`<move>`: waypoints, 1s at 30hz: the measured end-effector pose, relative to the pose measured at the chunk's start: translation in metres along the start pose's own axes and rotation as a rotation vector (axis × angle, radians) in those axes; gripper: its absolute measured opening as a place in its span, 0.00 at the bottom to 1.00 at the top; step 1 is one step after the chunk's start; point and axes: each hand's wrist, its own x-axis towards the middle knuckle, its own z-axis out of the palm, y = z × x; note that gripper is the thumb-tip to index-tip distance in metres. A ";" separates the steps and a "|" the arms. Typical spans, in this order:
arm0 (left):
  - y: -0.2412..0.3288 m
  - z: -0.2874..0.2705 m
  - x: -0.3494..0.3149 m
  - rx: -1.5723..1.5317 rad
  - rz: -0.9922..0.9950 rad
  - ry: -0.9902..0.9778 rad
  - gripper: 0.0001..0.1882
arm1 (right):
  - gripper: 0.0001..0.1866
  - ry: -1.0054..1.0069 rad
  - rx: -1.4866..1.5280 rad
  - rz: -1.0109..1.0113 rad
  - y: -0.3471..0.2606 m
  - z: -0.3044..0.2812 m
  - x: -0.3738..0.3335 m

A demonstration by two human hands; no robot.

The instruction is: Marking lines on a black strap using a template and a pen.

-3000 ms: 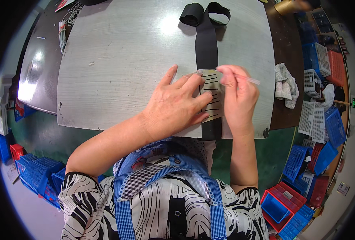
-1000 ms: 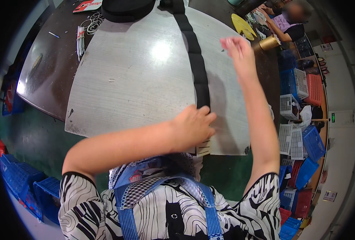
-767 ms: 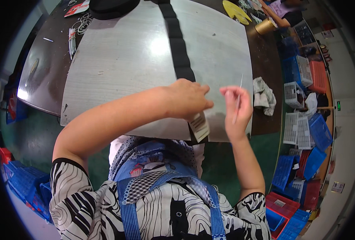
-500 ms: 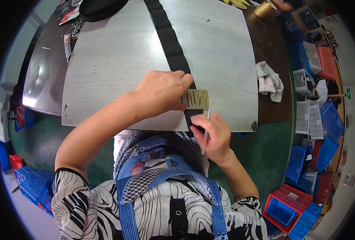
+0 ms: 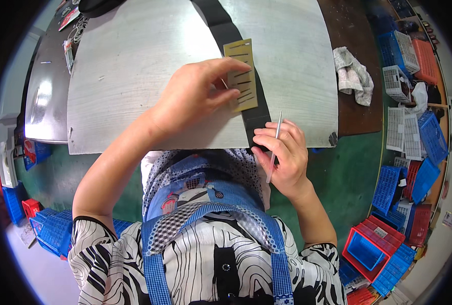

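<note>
A long black strip runs from the far edge of the pale board down to its near edge. Over it my left hand grips a yellowish slotted template by its left side, thumb and fingers on it. The template stands lengthwise along the strip and covers part of it. At the board's near edge my right hand has its fingertips closed on the strip's near end. A slim silver-white marking pen is tucked among the same fingers, its tip pointing up and away.
The pale board lies on a dark table. A crumpled cloth sits to its right, a round black object at the far left. Blue and red plastic crates stand on the right; more blue baskets are at the left.
My left hand has lifted the template off its crosswise place and turned it lengthwise, farther up the strip. My right hand has moved slightly right and now pinches the strip's end. The view has shifted.
</note>
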 end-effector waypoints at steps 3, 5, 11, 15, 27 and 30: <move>-0.005 0.012 0.002 0.322 0.266 0.060 0.24 | 0.16 0.009 0.007 -0.003 0.001 0.001 0.000; -0.002 0.012 0.002 0.352 0.203 -0.013 0.25 | 0.15 0.012 0.013 0.000 0.002 0.002 -0.001; -0.004 0.015 0.003 0.443 0.259 -0.011 0.23 | 0.13 0.012 0.021 -0.002 0.004 0.003 -0.003; -0.007 0.016 0.002 0.472 0.280 -0.014 0.23 | 0.12 -0.038 0.017 -0.045 0.005 -0.004 -0.001; 0.000 0.022 -0.007 0.584 0.276 0.034 0.24 | 0.09 0.026 0.408 0.477 -0.001 -0.005 0.034; -0.001 0.023 -0.009 0.599 0.238 0.020 0.25 | 0.07 -0.020 0.259 0.312 0.004 -0.004 0.038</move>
